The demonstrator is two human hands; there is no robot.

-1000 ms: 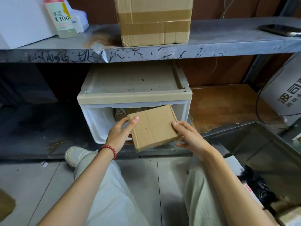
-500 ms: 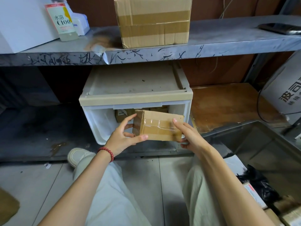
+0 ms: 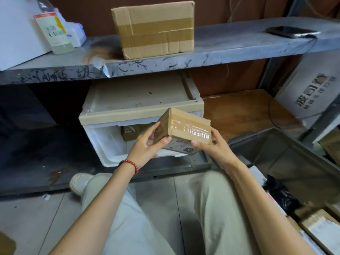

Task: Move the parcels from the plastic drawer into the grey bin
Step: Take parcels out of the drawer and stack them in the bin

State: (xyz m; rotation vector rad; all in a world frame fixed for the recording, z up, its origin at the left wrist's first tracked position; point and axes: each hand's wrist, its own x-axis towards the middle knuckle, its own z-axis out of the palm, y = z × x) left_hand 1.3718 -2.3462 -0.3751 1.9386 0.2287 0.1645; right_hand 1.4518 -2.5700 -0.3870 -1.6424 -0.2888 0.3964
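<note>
The person's pale trousers fill the near floor, with a shoe at 9 o'clock of the left knee. A red bracelet circles the left wrist.

Both hands hold one parcel in the air, just in front of the drawer mouth and clear of it. The left grip is closed on the parcel's left end, with the thumb at the lower corner and the fingers on the end face. The right grip is closed on the right end, with the thumb on the near edge and the fingers hidden behind. The parcel is tilted, its taped face towards the camera and a printed label showing underneath.

The drawer is pulled open on the low shelf, and a second parcel lies inside at the back. The grey bin stands at 3 o'clock of the drawer, just beside it. A black bag and more boxes lie at 5 o'clock of the bin.

On the upper shelf, at 12 o'clock, stands a taped carton. A bottle is at its 9 o'clock and a phone at its 3 o'clock.
</note>
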